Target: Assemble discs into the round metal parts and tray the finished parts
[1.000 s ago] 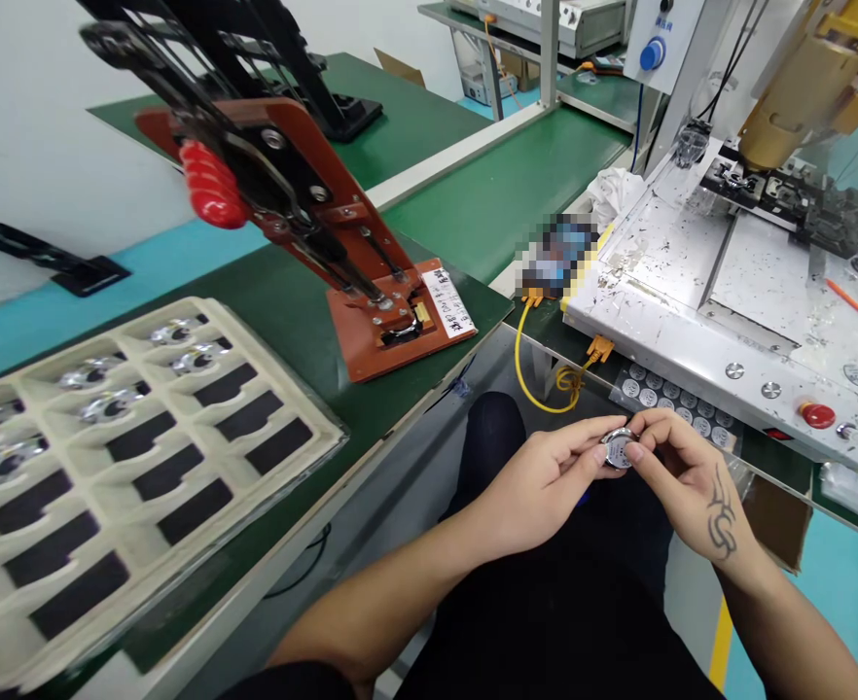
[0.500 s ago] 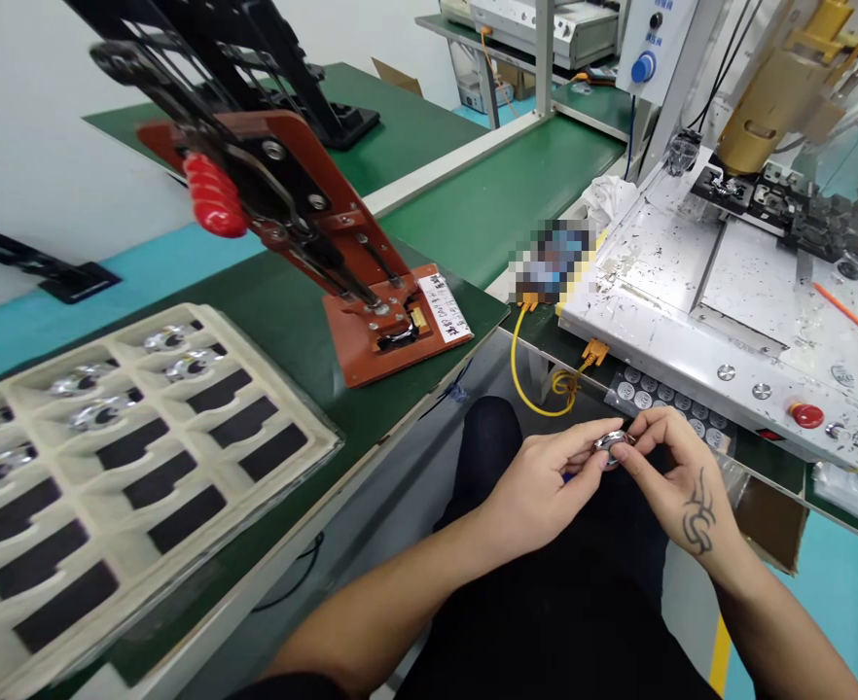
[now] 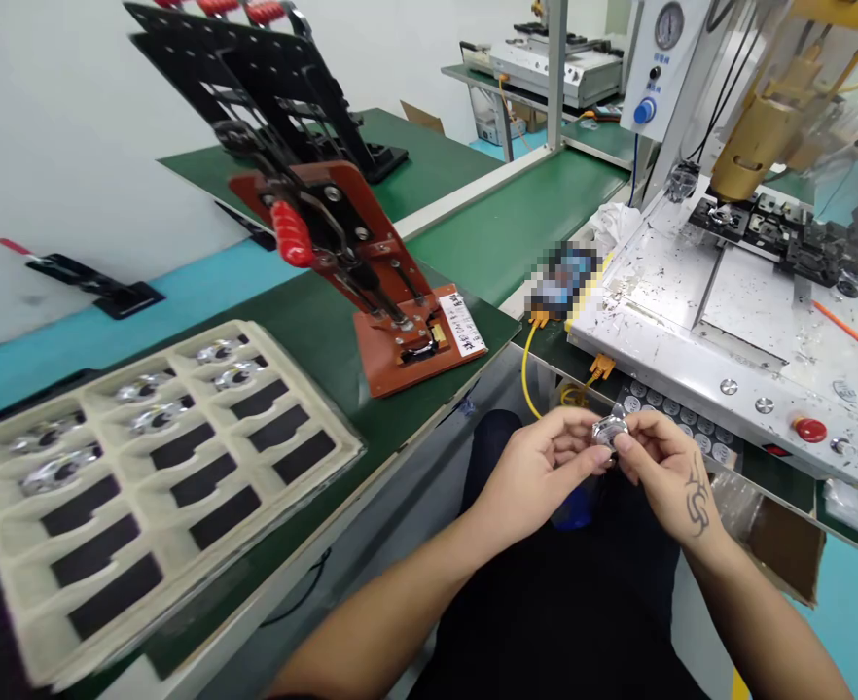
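A small shiny chrome part (image 3: 608, 429) with a rounded opening is held above my lap. My left hand (image 3: 546, 467) pinches it from the left with thumb and fingers. From the other side my right hand (image 3: 659, 467) grips it too, thumb pressed on its face. The fingers cover much of the part, so its exact kind cannot be told. Similar chrome parts (image 3: 158, 416) lie in the upper compartments of a cream moulded tray (image 3: 243, 525) at the left; several other compartments show black inserts.
A red-brown hand press (image 3: 400, 321) with a red grip (image 3: 292, 234) stands behind the tray on the green table. At the right is a white machine (image 3: 662, 345) with a gold cylinder (image 3: 754, 146) and a red button (image 3: 809, 430). A yellow cable (image 3: 527, 374) hangs between them.
The view has shifted, so the tray and press appear further right and lower. The chrome part has been turned, showing more of its face; both hands still hold it.
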Demonstrator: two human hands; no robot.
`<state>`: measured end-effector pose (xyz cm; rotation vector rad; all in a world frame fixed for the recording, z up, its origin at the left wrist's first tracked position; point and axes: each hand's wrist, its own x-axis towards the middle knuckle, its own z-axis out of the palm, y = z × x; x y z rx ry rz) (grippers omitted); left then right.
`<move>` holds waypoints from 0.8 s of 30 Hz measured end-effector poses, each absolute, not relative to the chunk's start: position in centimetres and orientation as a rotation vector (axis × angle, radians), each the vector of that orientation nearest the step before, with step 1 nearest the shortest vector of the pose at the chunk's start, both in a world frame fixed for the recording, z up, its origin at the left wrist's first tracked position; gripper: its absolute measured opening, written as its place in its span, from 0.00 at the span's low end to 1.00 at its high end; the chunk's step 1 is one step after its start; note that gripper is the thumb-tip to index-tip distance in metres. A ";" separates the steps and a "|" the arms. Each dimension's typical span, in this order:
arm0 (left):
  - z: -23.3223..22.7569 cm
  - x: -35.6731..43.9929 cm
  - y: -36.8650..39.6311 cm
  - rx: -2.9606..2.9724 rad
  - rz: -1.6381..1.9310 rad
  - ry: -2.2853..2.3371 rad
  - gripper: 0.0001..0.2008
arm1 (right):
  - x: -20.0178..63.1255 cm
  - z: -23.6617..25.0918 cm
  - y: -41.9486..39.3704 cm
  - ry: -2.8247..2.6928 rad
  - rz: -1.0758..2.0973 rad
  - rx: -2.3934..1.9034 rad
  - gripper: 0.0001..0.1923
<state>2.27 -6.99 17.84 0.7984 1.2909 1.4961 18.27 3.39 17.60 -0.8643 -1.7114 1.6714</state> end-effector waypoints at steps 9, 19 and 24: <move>19.0 1.6 -8.2 0.929 1.493 1.437 0.14 | 17.1 18.3 2.9 -1.800 1.729 -0.815 0.14; 19.3 -0.2 -8.2 0.992 1.475 1.527 0.10 | 15.7 18.0 5.2 -2.168 1.511 -0.424 0.24; 20.9 -1.8 -8.9 1.094 1.412 1.647 0.08 | 13.4 20.1 7.2 -2.535 0.870 0.073 0.22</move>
